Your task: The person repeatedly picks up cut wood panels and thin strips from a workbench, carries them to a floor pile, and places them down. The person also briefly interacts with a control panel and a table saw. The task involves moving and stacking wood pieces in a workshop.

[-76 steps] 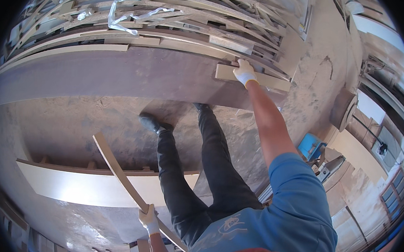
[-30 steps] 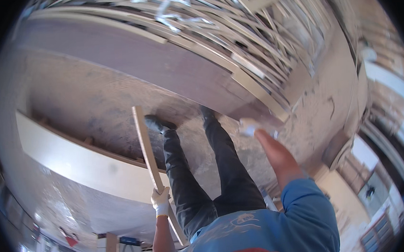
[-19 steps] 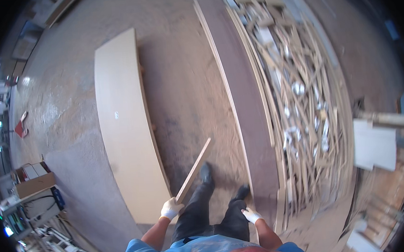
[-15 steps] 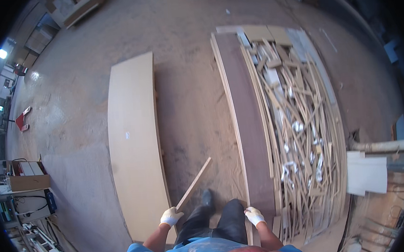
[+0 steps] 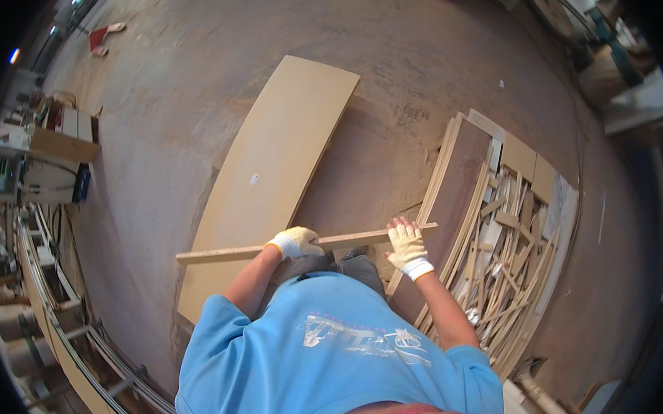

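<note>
A long, narrow wooden strip [image 5: 353, 239] lies crosswise in front of my body. My left hand [image 5: 297, 242], in a pale yellow work glove with a white cuff, is closed around it near the middle. Toward the strip's right end my right hand [image 5: 407, 249], gloved alike with bare fingertips, lies across it with fingers stretched out and thumb apart. Beneath the strip's left part is a long, pale wooden panel [image 5: 273, 142], a small white label [image 5: 254, 179] on its face.
To the right lies a stack of long boards [image 5: 452, 175] with a dark brown top, beside a heap of wood offcuts [image 5: 514, 233]. Machinery with metal rails [image 5: 86, 324] runs along the left. A red pallet jack [image 5: 98, 40] stands at the far left.
The strip has swung from pointing forward to lying crosswise, raised before me. My right hand has moved from beside the board stack onto the strip. My view has turned.
</note>
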### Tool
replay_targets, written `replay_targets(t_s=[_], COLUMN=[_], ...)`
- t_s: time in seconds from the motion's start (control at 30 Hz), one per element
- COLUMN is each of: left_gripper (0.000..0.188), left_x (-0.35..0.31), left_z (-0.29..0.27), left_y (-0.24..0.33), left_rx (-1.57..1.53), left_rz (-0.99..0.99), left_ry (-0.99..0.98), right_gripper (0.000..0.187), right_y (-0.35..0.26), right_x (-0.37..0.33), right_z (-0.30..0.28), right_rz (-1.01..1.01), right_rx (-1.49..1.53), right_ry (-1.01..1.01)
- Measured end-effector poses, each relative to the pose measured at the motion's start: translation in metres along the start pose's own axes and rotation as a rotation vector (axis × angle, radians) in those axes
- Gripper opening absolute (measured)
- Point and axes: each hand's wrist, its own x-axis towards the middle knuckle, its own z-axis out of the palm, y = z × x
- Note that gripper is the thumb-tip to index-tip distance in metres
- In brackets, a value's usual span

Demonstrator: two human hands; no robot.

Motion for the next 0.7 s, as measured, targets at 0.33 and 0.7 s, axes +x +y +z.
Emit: replay_targets(t_s=[0.33, 0.7], left_gripper=[0.042, 0.025], left_x=[0.055, 0.296], left_z=[-0.128, -0.393], left_y=[0.047, 0.177], left_rx=[-0.462, 0.505], left_rz=[-0.121, 0.501], left_ry=[-0.148, 0.606], right_gripper=[0.039, 0.045], right_y=[0.162, 0.221], right_x=[0.152, 0.211], right_z=[-0.136, -0.121], right_rz=[-0.372, 0.530], right_rx=[-0.206, 0.355], right_ry=[0.001, -0.022])
